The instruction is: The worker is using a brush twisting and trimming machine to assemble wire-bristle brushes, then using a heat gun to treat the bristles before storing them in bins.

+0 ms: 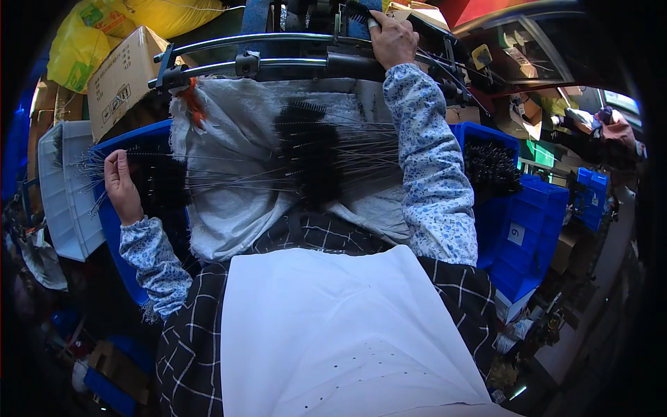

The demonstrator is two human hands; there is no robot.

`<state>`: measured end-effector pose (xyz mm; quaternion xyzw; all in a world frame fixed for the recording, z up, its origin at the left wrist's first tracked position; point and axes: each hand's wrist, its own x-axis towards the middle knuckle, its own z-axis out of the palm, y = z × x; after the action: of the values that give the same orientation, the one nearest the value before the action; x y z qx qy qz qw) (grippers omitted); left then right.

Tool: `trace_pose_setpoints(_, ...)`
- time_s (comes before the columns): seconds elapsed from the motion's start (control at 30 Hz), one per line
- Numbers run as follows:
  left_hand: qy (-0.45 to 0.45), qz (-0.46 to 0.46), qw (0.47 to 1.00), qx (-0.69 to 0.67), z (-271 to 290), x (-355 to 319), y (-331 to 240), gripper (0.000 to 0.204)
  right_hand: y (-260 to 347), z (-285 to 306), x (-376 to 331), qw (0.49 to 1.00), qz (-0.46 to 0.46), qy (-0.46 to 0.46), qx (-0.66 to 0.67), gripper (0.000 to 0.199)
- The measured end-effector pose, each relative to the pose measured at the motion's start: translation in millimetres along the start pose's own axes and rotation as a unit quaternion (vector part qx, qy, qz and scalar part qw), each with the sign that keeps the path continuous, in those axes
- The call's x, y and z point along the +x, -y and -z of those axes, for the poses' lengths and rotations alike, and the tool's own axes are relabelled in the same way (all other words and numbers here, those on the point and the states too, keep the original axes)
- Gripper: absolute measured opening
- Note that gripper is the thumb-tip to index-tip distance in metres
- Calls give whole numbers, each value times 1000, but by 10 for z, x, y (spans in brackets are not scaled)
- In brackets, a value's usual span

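Observation:
My left hand (123, 189) is at the left, over the rim of a blue bin (119, 240). Its thumb and fingers pinch at the wire end of a thin black-bristled brush (151, 154). At the top, my right hand (394, 42) reaches up to a machine with metal bars (292, 62); its fingers curl down, and what they grip is hidden. Black bristles (357, 11) show close beside those fingertips. Across my lap, on a white woven cloth (233, 212), lies a pile of black wire brushes (307, 153), their bare wires stretching to both sides.
More black brushes (492, 167) fill a blue bin at the right, with another blue crate (522, 240) beside it. A grey-white plastic crate (66, 187), a cardboard box (119, 87) and yellow bags (76, 52) stand at the left. Orange strips (193, 101) hang from the bar.

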<state>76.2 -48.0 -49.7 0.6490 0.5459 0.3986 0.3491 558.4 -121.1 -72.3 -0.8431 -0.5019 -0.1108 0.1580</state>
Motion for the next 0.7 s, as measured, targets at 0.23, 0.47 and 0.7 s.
trace_pose_setpoints(0.23,-139,-96,983,-71,342,-8,-441,19,71,22,-4,1000,-11,-10,11,28)
trace_pose_setpoints(0.47,-242,-65,961,-117,528,-79,-507,23,47,-7,37,999,11,31,4,30)
trace_pose_setpoints(0.7,-276,-134,952,-8,529,-81,-551,22,51,-106,190,994,83,-68,27,33)
